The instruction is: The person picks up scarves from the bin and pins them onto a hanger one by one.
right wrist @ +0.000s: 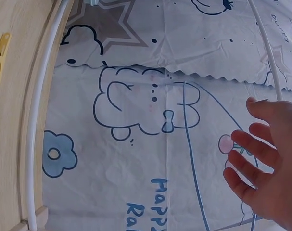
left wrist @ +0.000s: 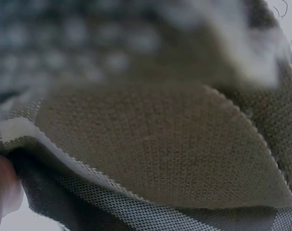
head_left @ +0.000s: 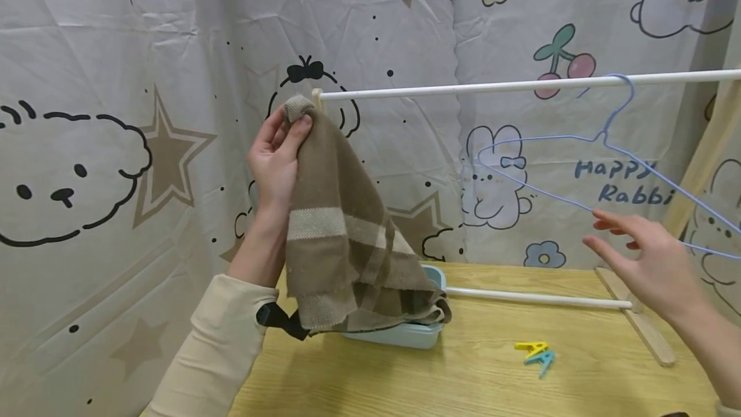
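Head view | left hand (head_left: 278, 153) pinches plaid cloth (head_left: 327, 172) at its top | right hand (head_left: 654, 256), fingers parted, near hanger (head_left: 604, 138) | cloth likely soft, light, limp; hold by edges

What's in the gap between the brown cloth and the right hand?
In the head view, one end of the blue hanger shows between the brown cloth and the right hand, with the patterned curtain behind it.

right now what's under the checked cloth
A blue tub shows below the cloth, on the table; the cloth covers most of it, so anything inside can't be seen.
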Available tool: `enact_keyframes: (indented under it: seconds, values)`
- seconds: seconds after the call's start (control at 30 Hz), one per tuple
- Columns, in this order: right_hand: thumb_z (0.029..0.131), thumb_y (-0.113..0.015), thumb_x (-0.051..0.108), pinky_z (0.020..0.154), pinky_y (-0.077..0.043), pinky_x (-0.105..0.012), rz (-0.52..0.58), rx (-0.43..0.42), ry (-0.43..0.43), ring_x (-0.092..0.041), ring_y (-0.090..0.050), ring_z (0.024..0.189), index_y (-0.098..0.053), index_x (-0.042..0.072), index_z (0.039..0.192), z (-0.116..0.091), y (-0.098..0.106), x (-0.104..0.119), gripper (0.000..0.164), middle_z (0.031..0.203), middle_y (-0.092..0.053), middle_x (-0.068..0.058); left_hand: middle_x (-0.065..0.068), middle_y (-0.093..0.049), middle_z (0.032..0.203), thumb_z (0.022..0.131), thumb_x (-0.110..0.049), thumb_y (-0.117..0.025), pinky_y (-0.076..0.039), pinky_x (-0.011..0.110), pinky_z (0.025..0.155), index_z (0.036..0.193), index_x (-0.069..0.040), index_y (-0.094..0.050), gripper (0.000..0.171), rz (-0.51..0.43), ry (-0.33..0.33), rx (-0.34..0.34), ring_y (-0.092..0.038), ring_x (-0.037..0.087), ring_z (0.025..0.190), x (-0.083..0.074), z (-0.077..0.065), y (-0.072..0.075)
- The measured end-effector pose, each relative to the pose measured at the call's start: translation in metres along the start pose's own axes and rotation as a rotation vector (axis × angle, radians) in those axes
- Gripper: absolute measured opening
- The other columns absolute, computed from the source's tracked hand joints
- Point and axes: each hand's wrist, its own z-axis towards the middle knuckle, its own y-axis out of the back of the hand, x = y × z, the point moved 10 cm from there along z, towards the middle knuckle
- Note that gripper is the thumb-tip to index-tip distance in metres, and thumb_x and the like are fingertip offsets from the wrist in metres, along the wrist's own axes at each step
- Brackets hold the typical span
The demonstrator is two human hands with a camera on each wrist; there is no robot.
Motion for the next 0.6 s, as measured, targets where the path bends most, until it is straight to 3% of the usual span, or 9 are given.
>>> enact_keyframes:
  seconds: [0.07, 0.2, 0.27, 0.4, 0.6]
  values:
    - [0.09, -0.074, 0.017, 0.072, -0.034, -0.013, -0.015, 0.002, -0.009, 0.01, -0.043, 0.099, -0.061, 0.001, 0.131, 0.001, 0.003, -0.003, 0.046, 0.107, -0.069, -0.021, -0.011, -0.07, 0.093, 0.09, -0.01, -0.073, -0.051, 0.02, 0.077, 0.122, -0.005, -0.068, 0.033, 0.006, 0.005, 0.001, -0.063, 0.005, 0.087, 0.002, -0.001, 0.002]
    - [0.09, -0.073, 0.014, 0.073, -0.032, -0.011, -0.027, -0.006, -0.02, -0.028, -0.053, 0.097, -0.054, 0.002, 0.139, 0.002, 0.01, -0.008, 0.054, 0.107, -0.069, -0.024, -0.009, -0.07, 0.095, 0.09, -0.011, -0.074, -0.051, 0.021, 0.078, 0.123, -0.007, -0.068, 0.034, 0.012, 0.018, 0.008, -0.063, 0.006, 0.089, 0.007, -0.004, 0.002]
    - [0.09, -0.073, 0.012, 0.072, -0.032, -0.01, -0.029, -0.023, -0.011, -0.036, -0.053, 0.096, -0.052, 0.002, 0.14, 0.003, 0.015, -0.009, 0.056, 0.106, -0.069, -0.026, -0.008, -0.07, 0.098, 0.09, -0.011, -0.073, -0.052, 0.021, 0.079, 0.124, -0.007, -0.068, 0.035, 0.012, 0.021, 0.015, -0.063, 0.007, 0.091, 0.008, -0.005, 0.003]
    - [0.088, -0.075, 0.011, 0.072, -0.032, -0.007, -0.036, -0.057, -0.001, -0.006, -0.051, 0.097, -0.056, 0.0, 0.136, 0.005, 0.023, -0.013, 0.053, 0.104, -0.069, -0.026, -0.008, -0.07, 0.1, 0.091, -0.011, -0.073, -0.052, 0.023, 0.081, 0.124, -0.008, -0.068, 0.033, 0.004, 0.019, 0.019, -0.064, 0.007, 0.092, 0.011, -0.007, 0.004]
    - [0.087, -0.075, 0.012, 0.071, -0.032, -0.006, -0.056, -0.09, 0.032, 0.008, -0.041, 0.096, -0.059, -0.002, 0.131, 0.009, 0.031, -0.016, 0.049, 0.101, -0.069, -0.026, -0.008, -0.071, 0.098, 0.09, -0.009, -0.073, -0.052, 0.022, 0.079, 0.117, -0.013, -0.071, 0.027, -0.014, 0.015, 0.016, -0.064, 0.007, 0.09, 0.013, -0.01, 0.008]
